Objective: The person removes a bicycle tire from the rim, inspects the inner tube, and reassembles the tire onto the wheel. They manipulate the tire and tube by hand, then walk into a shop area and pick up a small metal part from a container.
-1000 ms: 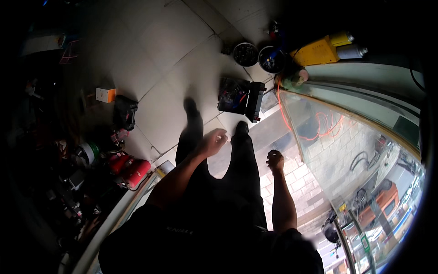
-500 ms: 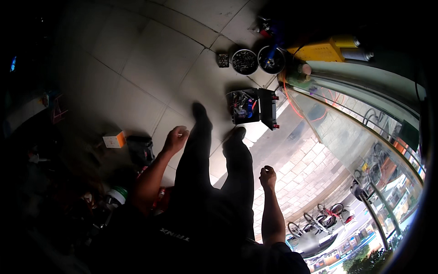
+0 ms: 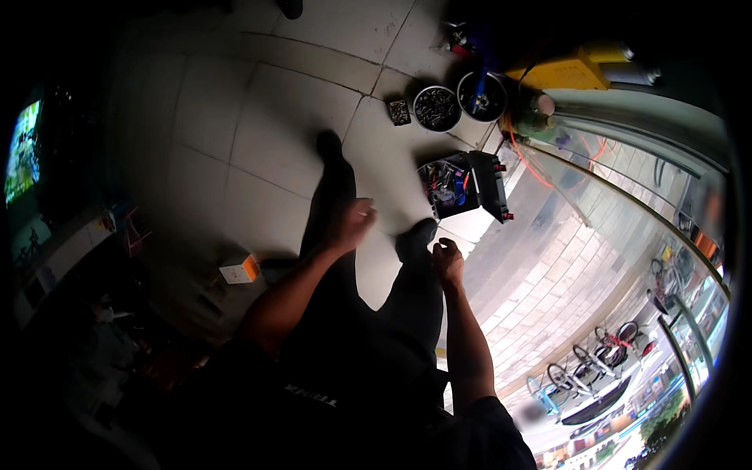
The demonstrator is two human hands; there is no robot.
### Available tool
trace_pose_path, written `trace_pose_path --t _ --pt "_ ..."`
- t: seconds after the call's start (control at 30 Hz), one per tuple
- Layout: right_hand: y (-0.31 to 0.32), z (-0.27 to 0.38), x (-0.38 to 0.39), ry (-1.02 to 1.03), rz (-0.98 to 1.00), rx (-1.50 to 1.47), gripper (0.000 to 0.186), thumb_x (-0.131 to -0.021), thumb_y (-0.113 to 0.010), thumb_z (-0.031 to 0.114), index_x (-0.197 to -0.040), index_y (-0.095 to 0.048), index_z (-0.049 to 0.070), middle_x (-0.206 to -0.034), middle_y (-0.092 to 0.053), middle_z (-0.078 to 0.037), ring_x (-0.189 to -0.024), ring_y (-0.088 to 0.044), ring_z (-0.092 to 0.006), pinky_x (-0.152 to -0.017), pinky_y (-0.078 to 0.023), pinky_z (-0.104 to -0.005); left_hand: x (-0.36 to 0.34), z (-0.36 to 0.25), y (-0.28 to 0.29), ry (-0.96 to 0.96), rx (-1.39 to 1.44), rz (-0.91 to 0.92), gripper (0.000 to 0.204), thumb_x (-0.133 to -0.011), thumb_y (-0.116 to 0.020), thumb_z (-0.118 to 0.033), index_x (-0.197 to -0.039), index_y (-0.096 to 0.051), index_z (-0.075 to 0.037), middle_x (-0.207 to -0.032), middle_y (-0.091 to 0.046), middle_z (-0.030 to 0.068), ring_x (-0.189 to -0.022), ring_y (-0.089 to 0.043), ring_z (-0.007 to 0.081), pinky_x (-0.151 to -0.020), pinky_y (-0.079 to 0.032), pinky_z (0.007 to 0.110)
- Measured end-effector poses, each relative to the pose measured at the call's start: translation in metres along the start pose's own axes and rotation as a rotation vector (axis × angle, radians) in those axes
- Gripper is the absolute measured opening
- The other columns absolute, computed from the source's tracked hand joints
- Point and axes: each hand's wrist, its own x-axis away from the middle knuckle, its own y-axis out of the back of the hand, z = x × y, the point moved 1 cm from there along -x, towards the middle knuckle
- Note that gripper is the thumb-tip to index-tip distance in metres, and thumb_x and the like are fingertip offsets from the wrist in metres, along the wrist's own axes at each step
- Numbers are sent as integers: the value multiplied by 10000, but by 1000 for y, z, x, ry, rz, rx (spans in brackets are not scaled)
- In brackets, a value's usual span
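I stand on pale floor tiles in dark trousers, with both feet below me. My left hand [image 3: 356, 223] swings in front of my left leg, blurred, fingers loosely apart and holding nothing. Beside my right thigh my right hand [image 3: 448, 260] is curled into a loose fist, and nothing shows in it. An open black toolbox [image 3: 466, 186] full of small tools sits on the floor just ahead of my right foot [image 3: 415, 235], and is the thing nearest to my right hand.
Two round bowls of small metal parts [image 3: 436, 108] [image 3: 482, 95] and a small tray [image 3: 399, 112] lie beyond the toolbox. A yellow machine [image 3: 560, 74] stands at the far right. A curved glass front [image 3: 627, 219] runs along the right. A small orange and white box [image 3: 239, 269] lies to the left.
The view has swung, so the toolbox and bowls now sit more central. My left hand swung out to the left and back in front of my leg. My right hand stayed curled at my side.
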Motion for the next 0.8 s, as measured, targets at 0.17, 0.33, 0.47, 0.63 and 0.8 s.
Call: trace_pose_path --t 0.17,0.33,0.47,0.63,0.8 --pt "-57 27 -27 -153 -75 -159 462 -952 -614 326 -1240 -652 -33 -844 -751 -180 -707 -728 -252 -683 -569 -381 -65 -26 6 -42 -479 443 486 -935 -728 -289 -1301 -595 2 -1189 -683 192 -966 -722 301 -842 -579 405" --pt "-142 54 -42 -254 -118 -179 432 -944 -591 306 -1214 -675 -21 -856 -744 -209 -788 -740 -312 -755 -573 -413 -107 -41 54 -44 -741 784 504 -906 -696 -335 -1294 -620 -23 -1292 -634 196 -1142 -656 366 -967 -540 426" --pt "-186 94 -78 -346 -35 -291 381 -923 -593 262 -1174 -684 -9 -865 -740 -220 -820 -735 -349 -777 -570 -428 -136 -15 67 28 -920 1044 556 -908 -681 -387 -1328 -605 -30 -1323 -624 181 -1187 -635 360 -1011 -518 443" --pt "-258 85 -174 -213 -95 -236 406 -947 -616 285 -1221 -654 -12 -1087 -711 -277 -1020 -702 -420 -905 -553 -480 -162 59 61 -136 -984 1083 442 -908 -648 -370 -1215 -656 -53 -1170 -685 172 -1057 -686 364 -901 -550 515" --pt "-273 105 -289 -128 -101 -88 504 -943 -627 244 -1377 -539 2 -1318 -613 -248 -1217 -599 -426 -1027 -489 -494 -165 131 57 -116 -938 1165 352 -934 -612 -298 -1182 -631 -49 -1123 -687 180 -998 -698 359 -841 -561 507"
